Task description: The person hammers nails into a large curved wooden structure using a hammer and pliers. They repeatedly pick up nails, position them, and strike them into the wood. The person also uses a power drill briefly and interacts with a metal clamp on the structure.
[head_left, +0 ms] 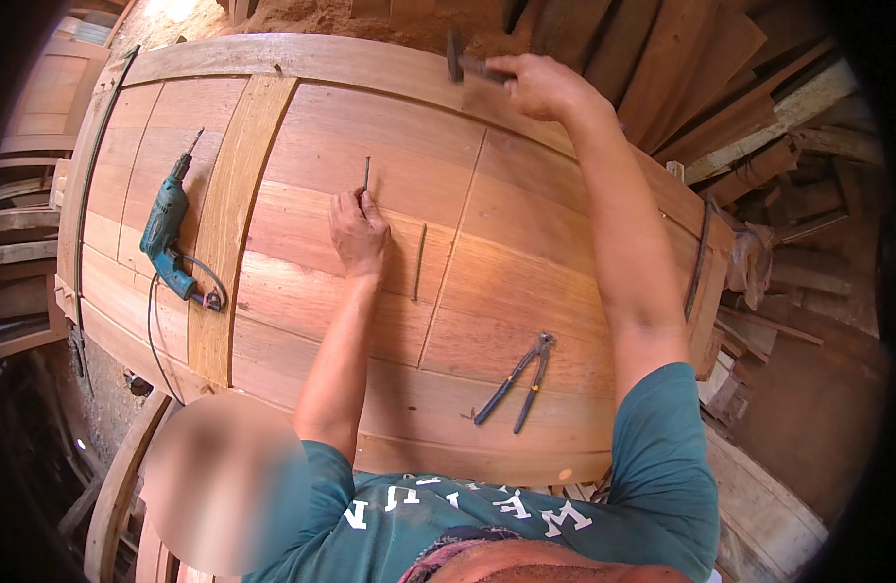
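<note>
Plainly, right hand (pixel 543 85) grips a hammer (pixel 456 58), left hand (pixel 359 233) a rod (pixel 367 173); rightward, perhaps a bag (pixel 750 254).

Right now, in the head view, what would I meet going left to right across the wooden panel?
Teal power drill → left hand → loose thin rod → pincers → right forearm.

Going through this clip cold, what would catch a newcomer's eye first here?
Probably the hammer in the person's right hand, at upper right against the far edge of the large wooden panel. Next, near the middle, the left hand grips a thin dark rod. The teal power drill lying on the panel's left part and the pincers spread open at lower right also stand out.
</note>
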A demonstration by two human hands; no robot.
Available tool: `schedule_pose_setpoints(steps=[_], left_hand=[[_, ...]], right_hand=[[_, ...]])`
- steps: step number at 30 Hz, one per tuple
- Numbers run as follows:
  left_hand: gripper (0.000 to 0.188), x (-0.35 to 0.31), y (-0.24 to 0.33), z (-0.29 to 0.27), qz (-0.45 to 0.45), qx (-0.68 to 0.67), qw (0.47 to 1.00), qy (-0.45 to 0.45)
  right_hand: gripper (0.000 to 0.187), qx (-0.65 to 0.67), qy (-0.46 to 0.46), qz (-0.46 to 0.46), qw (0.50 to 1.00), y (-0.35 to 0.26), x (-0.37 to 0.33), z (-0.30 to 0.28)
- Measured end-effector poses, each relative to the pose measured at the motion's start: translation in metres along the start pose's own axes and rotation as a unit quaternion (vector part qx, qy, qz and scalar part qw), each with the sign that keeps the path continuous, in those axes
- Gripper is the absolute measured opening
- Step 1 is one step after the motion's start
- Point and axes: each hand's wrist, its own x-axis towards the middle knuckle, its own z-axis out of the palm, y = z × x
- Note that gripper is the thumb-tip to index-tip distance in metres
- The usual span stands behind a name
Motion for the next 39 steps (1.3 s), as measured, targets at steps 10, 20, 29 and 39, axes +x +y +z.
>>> schedule_pose_setpoints(steps=[10,20,29,39], left_hand=[[0.018,0.001,-0.006,0.0,0.018,0.019,1.0,0.002],[0.017,-0.002,-0.005,-0.001,0.007,0.018,1.0,0.001],[0.017,0.0,-0.005,-0.003,0.009,-0.002,1.0,-0.001],[0.018,0.001,-0.008,0.002,0.018,0.017,1.0,0.001]], right_hand=[[0.05,-0.05,-0.101,-0.027,0.993,-0.018,-0.023,-0.023],[0.049,0.015,-0.015,0.025,0.999,-0.01,-0.042,0.004],[0.052,0.056,0.049,0.009,0.997,-0.002,-0.059,0.027],[0.055,0.164,0.271,-0.001,0.949,0.01,-0.1,0.141]])
